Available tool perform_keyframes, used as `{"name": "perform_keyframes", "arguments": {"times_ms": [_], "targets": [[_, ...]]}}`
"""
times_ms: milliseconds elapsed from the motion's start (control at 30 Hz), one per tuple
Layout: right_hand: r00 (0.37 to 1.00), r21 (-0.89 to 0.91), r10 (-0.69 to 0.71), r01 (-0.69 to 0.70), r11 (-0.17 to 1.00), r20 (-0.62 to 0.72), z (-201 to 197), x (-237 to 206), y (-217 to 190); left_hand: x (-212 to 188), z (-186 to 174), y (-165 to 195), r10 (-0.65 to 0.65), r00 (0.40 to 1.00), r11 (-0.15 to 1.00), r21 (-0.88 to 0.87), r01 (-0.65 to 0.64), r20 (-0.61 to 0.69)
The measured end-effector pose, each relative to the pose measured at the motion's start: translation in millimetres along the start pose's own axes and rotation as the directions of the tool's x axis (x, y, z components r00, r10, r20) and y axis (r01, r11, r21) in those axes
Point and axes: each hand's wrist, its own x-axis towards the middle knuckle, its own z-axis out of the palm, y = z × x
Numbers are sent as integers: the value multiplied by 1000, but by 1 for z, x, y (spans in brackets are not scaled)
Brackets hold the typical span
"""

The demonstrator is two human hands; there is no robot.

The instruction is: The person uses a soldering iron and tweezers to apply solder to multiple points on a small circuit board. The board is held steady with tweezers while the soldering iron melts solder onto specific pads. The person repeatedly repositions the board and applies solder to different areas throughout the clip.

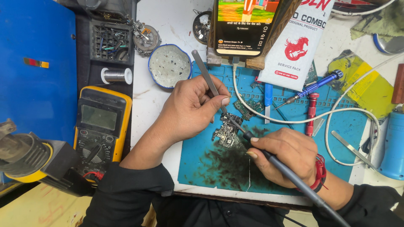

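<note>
Teal and scorched black in the middle, a silicone repair mat (pixel 345 126) is lying on the white workbench (pixel 168 21) in front of me. I am pinching a pair of metal tweezers (pixel 206 73) in my left hand (pixel 189 107), thumb and forefinger closed on the shaft, its tips pointing down onto a small phone circuit board (pixel 226 131) that is lying on the mat between my hands. I am gripping a soldering iron (pixel 277 166) like a pen in my right hand (pixel 286 155), fingers clenched round its grey handle, and its dark tip is touching the board just beside the tweezer tips.

A second, smaller green board (pixel 248 107) is lying just beyond the first. Further right on the mat, a blue precision screwdriver (pixel 313 89) is lying tilted, next to a red tool (pixel 312 113), and a white cable (pixel 336 115) is looping across them. At the mat's far edge, a phone (pixel 244 25) is propped upright with its screen lit, beside a white service pack bag (pixel 299 42). A round blue tin (pixel 169 66) is sitting near my left hand. To my left, well apart from the mat, a yellow multimeter (pixel 100 126) is lying flat, with a spool of solder wire (pixel 116 75) beyond it and a hot air gun nozzle (pixel 25 157) nearer me.
</note>
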Motion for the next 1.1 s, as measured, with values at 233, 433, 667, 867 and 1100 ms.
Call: {"name": "perform_keyframes", "arguments": {"times_ms": [233,433,667,867,1100], "targets": [[1000,-5,5,-5,1000,11,0,-1,-1,0,1,0,4,1000,1000,-1,-4,-1],[1000,7,5,-5,1000,2,1,-1,0,-1,1,-1,-4,1000,1000,10,4,-6],[1000,1,-20,20,1000,7,-8,2,4,4,-3,4,3,1000,1000,2,-3,-2],[998,-107,-33,28,994,-46,-6,4,1,5,-4,5,29,999,999,-41,-30,-32],[998,-238,61,-55,970,18,9,21,-17,5,-6,7,49,998,998,-36,-50,-48]]}}
